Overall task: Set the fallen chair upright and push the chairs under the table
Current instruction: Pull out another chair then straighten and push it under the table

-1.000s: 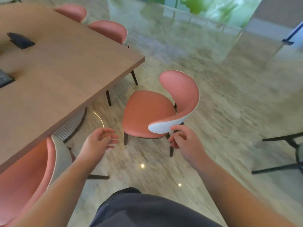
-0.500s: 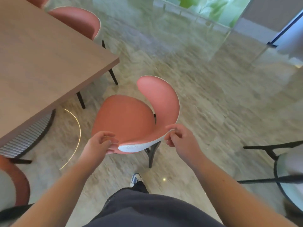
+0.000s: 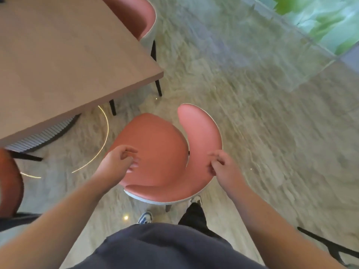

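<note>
Beside the wooden table, a pink chair stands on marble floor.

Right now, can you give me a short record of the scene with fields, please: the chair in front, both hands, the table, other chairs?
front chair: pink chair, upright, on the floor clear of the table
left hand: left hand above the seat, fingers curled, holding nothing
right hand: right hand on the curved backrest edge
table: wooden table, upper left
other chairs: one pink chair tucked at the far side; another chair at the left edge
</note>
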### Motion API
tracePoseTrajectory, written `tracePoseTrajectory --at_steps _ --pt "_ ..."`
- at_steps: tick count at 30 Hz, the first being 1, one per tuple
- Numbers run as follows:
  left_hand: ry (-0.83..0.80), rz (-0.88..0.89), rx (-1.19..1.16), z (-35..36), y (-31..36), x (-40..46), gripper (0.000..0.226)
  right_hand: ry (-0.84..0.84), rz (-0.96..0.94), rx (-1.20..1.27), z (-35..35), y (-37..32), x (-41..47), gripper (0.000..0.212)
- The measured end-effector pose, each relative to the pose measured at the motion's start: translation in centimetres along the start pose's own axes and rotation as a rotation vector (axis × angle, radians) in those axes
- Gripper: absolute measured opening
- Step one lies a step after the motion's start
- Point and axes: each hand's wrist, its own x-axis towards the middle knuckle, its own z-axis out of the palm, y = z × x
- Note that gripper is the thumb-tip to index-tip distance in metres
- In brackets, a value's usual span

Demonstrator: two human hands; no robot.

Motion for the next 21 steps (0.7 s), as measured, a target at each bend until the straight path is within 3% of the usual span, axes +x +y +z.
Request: tracePoseTrajectory --at_steps 7,11,14,21 --pt "0.291 -0.154 -0.087 2.2 0.5 1.1 0.035 -0.246 -0.085 -0.146 0.0 -0.3 14.3 0.034" --pt "0.406 -0.28 -0.092 7.4 0.2 1.9 0.028 -0.451 -0.181 -0.279 0.2 -0.8 22.2 0.039" --pt "0.472 -0.363 -0.072 11.1 -0.2 2.2 0.027 -0.494 -0.198 -0.365 0.0 -0.8 26.7 0.037" --pt "0.616 -0.643 0.039 15.6 -3.3 1.7 0.077 -0.468 -0.286 -0.593 1.3 -0.6 33.5 0.041"
